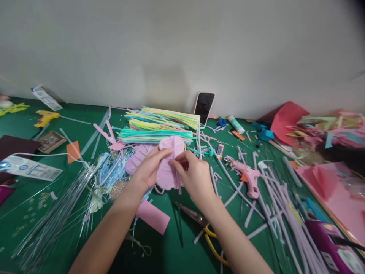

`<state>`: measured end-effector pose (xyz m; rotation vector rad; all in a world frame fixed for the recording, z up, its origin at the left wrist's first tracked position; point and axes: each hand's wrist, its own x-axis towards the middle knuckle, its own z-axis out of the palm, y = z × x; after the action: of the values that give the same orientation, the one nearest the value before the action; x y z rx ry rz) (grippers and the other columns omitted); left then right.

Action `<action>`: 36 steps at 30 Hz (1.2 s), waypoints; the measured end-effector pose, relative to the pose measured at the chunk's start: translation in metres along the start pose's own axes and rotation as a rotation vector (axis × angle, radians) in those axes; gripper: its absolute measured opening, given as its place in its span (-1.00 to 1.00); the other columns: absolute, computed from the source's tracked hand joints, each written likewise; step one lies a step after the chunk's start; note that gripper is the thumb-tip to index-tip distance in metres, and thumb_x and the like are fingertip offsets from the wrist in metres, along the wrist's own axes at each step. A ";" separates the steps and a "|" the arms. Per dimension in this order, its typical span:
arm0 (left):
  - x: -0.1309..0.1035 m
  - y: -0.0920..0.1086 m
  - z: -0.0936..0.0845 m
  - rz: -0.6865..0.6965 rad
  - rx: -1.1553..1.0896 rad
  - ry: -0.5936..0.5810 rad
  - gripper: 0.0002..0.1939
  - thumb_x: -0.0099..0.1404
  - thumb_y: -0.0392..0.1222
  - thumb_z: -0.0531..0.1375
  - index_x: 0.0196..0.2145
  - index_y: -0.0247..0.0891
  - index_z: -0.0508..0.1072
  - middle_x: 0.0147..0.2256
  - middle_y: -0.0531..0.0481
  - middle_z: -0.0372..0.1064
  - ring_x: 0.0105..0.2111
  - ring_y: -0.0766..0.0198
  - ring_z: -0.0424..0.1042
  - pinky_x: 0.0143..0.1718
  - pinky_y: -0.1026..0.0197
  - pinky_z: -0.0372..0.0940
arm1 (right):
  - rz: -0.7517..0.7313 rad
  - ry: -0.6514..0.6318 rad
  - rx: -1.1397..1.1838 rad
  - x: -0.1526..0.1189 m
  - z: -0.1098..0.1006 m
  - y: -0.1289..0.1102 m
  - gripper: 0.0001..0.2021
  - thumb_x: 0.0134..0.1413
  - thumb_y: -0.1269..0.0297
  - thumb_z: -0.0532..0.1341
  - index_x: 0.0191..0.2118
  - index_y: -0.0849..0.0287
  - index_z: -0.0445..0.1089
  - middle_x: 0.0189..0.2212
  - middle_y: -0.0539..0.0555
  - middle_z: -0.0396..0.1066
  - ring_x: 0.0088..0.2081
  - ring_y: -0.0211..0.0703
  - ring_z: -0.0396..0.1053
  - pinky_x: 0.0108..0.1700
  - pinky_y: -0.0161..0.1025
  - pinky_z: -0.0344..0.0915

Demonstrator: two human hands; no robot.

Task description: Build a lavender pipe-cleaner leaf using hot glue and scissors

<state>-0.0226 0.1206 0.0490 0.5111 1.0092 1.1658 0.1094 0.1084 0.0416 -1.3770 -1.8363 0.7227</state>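
Observation:
My left hand grips a lilac, sole-shaped craft piece by its left side, thumb on top. A thin lilac pipe cleaner runs lengthwise over that piece. My right hand pinches the pipe cleaner near the piece's right edge; its fingertips are partly hidden. Behind my left hand lies a second lilac piece with strips across it. Below my hands are a pink paper rectangle and scissors with yellow handles, partly covered by my right forearm.
Pipe cleaner bundles and a leaning phone stand at the back. A pink glue gun and loose lilac pipe cleaners lie right. Left are clear strands, blue tassels and a yellow glue gun.

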 end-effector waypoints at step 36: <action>0.003 -0.002 -0.010 0.123 0.121 -0.009 -0.63 0.02 -0.10 0.42 -0.22 -0.29 0.54 -0.29 -0.04 0.55 -0.32 0.17 0.52 -0.28 0.21 0.35 | -0.443 0.187 -0.180 -0.013 0.024 0.009 -0.79 0.34 0.31 0.08 -0.27 0.20 0.43 -0.43 0.11 0.49 -0.37 -0.18 0.43 -0.27 -0.31 0.33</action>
<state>-0.0301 0.1209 0.0419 0.6816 1.0566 1.2153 0.0967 0.0976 0.0179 -1.0454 -1.9924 0.1985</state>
